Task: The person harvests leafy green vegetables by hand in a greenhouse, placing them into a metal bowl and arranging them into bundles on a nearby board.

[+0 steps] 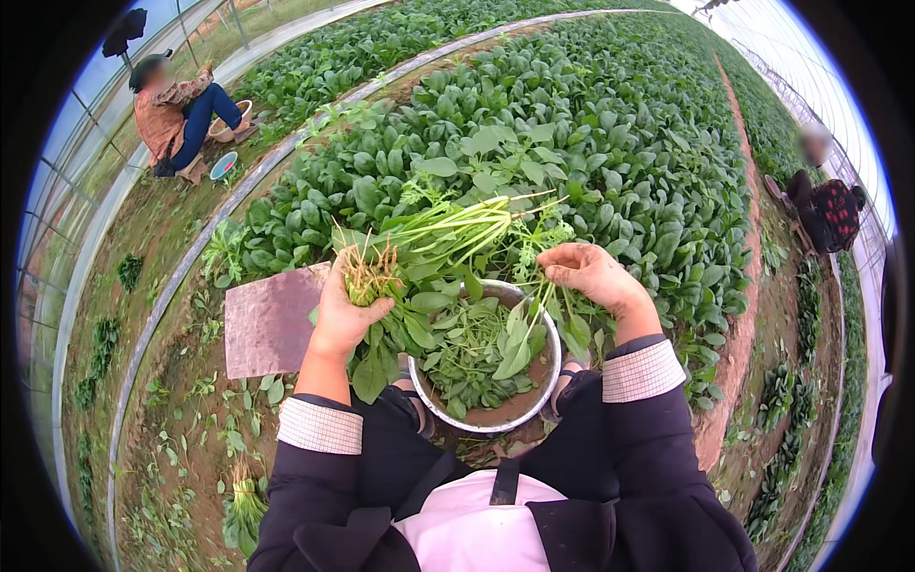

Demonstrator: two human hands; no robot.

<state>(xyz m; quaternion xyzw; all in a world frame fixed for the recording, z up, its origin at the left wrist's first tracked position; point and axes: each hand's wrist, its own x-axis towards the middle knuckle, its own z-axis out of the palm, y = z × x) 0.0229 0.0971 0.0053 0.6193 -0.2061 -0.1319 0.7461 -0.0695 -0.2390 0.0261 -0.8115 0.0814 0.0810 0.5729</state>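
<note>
My left hand point(347, 307) grips a bunch of spinach point(372, 286), its thin roots turned up and its leaves hanging beside the basin. In my right hand point(597, 275), thumb and fingers pinch a few thin stems, with spinach leaves point(516, 350) dangling below. Between my feet stands a round metal basin point(556, 357) containing loose green leaves point(472, 350) and some brown matter, perhaps soil or muddy water. Beyond its far rim, long-stemmed pulled plants point(457, 229) lie across the growing crop, their roots pointing right.
A dense spinach bed point(572, 129) spreads ahead. A flat reddish sheet point(268, 322) lies left of the basin. One tied bunch point(244, 511) rests on littered soil; more bunches point(779, 404) line the right path. People sit at left point(171, 121) and right point(829, 207).
</note>
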